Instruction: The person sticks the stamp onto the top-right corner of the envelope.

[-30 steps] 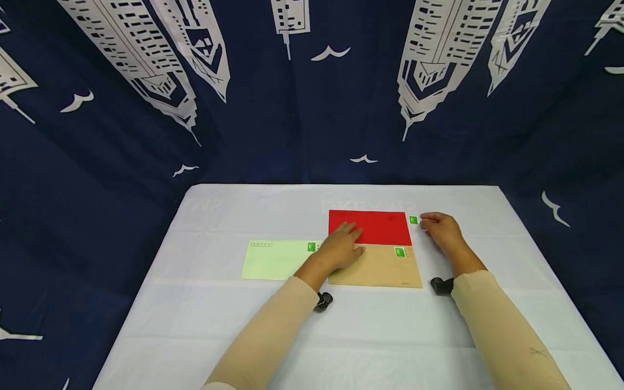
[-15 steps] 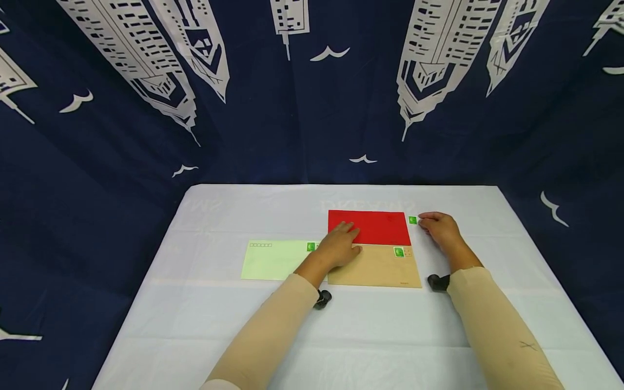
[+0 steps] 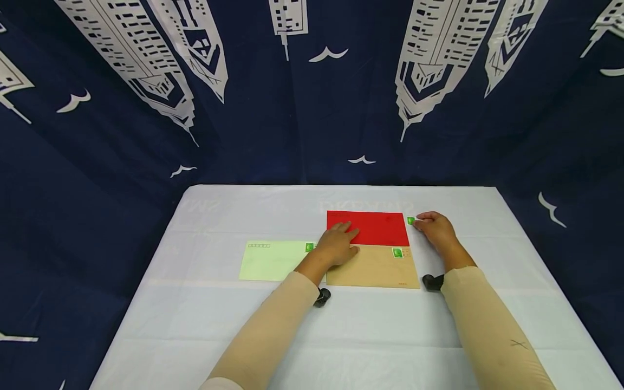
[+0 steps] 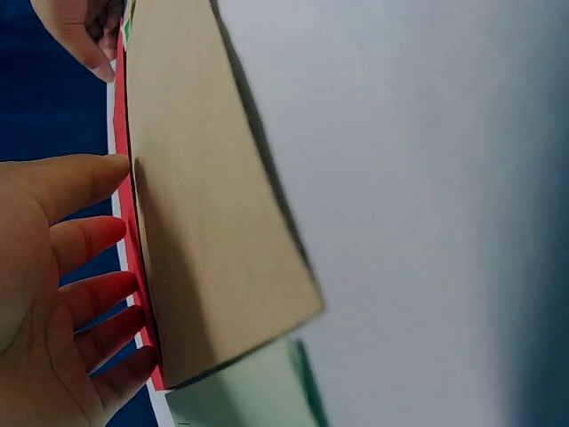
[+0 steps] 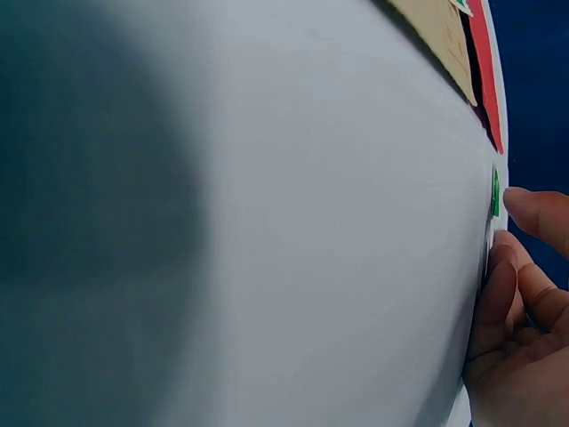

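My left hand [image 3: 336, 246] rests with spread fingers on the red envelope [image 3: 382, 225], near its front edge. The thumb lies by the top edge of the brown envelope [image 3: 372, 273], which has a green stamp [image 3: 397, 253] at its upper right. My right hand [image 3: 436, 230] is at the red envelope's right side, close to a small loose green stamp [image 3: 411, 221] on the table. In the right wrist view, a fingertip is beside that stamp [image 5: 496, 191], with a gap between finger and thumb. Whether the right hand touches the stamp is unclear.
A pale green envelope [image 3: 273, 261] with a green stamp [image 3: 309, 247] lies left of the brown one, partly under my left forearm. A white cloth covers the table [image 3: 390, 336]. Behind hangs a dark blue printed curtain [image 3: 297, 119].
My right hand has edged left, closer to the loose stamp. The left hand stays on the red envelope, and the envelopes lie as before.
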The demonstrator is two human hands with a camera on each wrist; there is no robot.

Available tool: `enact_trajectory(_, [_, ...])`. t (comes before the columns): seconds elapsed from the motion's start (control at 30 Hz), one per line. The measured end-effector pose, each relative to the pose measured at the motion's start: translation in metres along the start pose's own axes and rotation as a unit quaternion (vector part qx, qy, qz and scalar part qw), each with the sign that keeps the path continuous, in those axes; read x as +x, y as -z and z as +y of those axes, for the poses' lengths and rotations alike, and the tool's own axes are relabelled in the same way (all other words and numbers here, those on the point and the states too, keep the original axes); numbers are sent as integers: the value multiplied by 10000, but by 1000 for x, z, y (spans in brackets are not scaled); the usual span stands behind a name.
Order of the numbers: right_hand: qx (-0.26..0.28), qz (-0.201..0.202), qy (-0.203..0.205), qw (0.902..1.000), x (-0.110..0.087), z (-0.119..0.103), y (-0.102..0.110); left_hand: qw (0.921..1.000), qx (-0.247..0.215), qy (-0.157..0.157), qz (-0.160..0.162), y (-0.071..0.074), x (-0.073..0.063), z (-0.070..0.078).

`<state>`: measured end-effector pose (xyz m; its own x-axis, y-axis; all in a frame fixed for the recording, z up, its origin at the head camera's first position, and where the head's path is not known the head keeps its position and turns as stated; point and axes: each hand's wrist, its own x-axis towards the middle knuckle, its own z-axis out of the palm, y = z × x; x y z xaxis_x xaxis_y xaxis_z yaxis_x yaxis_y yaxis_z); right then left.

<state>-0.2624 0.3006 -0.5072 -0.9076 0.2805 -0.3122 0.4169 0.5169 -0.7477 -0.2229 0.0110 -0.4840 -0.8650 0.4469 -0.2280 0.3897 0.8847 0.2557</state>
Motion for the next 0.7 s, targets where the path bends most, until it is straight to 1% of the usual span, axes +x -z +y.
enact_trajectory(0.2, [-195, 38, 51, 9998, 0, -1, 0, 9998, 167, 61, 42, -3, 7, -2])
enact_trajectory(0.37, [-332, 53, 165, 9993, 1, 1, 0, 9996, 240, 74, 140, -1, 10, -1])
enact_trajectory(0.57, [-334, 30, 110, 9994, 3, 0, -2, 9993, 177, 157, 294, 2, 11, 0])
enact_trajectory(0.7, [-304, 17, 43, 9995, 4, 0, -3, 9994, 85, 115, 326, 1, 13, -1])
